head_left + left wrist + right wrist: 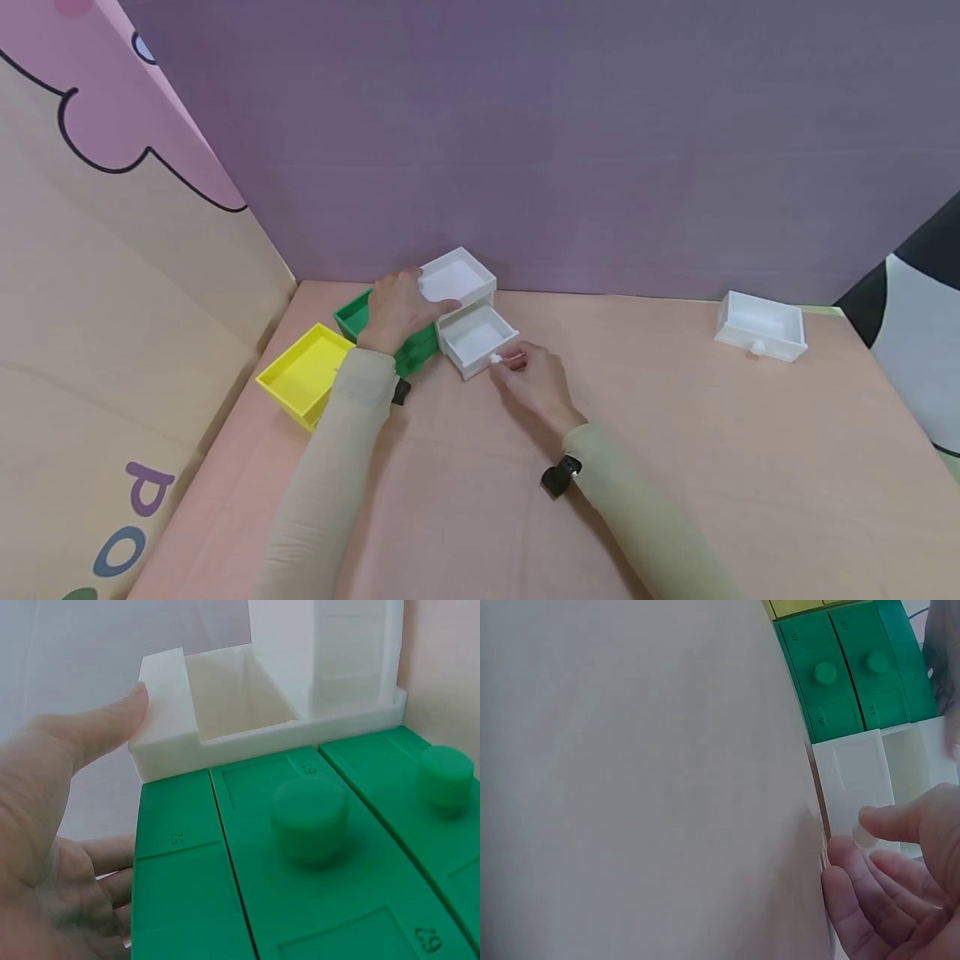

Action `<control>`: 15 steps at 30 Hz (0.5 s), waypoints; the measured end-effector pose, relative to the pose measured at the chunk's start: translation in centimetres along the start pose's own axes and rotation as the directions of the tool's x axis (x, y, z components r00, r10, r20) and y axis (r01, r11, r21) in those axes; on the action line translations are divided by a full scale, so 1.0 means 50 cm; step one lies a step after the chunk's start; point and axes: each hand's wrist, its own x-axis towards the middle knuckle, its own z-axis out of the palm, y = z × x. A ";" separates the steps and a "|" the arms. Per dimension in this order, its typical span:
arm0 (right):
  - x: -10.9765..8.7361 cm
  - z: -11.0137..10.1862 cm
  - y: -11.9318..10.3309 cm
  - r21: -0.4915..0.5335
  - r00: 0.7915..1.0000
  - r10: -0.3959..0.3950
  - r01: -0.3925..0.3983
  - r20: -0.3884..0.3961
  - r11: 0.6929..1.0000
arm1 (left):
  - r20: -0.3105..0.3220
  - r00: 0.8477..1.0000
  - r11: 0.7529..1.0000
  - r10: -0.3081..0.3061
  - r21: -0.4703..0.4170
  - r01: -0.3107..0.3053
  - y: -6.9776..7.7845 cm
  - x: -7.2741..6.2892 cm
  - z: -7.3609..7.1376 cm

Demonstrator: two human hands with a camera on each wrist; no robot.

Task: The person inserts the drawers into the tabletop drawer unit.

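Observation:
A small white drawer cabinet [455,279] with a recessed top stands against the back wall, its lower drawer [477,339] pulled partly out. My left hand [397,310] holds the cabinet from the left, with the thumb on its upper front edge; in the left wrist view the other fingers are partly hidden behind the green cabinet. My right hand [538,385] pinches the round knob [865,837] of the white drawer between thumb and fingers. The green drawer cabinet [315,847], with closed fronts and round knobs, adjoins the white one on its left.
A yellow tray-topped unit [303,377] adjoins the green cabinet at the left. A loose white drawer [761,325] with a knob lies at the far right of the pink-covered table [660,467]. Behind rises a purple wall [570,150]; a printed panel [112,292] closes the left side.

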 end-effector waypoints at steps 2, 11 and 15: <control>0.000 -0.003 0.000 -0.009 1.000 -0.013 0.013 0.006 1.000 | 0.000 1.000 1.000 -0.001 -0.003 0.001 0.000 -0.001 0.000; 0.007 -0.004 -0.001 -0.023 0.999 -0.045 0.045 0.017 0.999 | -0.009 1.000 1.000 -0.007 -0.010 0.007 0.001 -0.004 -0.001; 0.010 -0.002 -0.003 -0.017 0.999 -0.043 0.044 0.002 0.999 | -0.011 1.000 1.000 -0.006 -0.014 0.005 0.002 -0.005 -0.002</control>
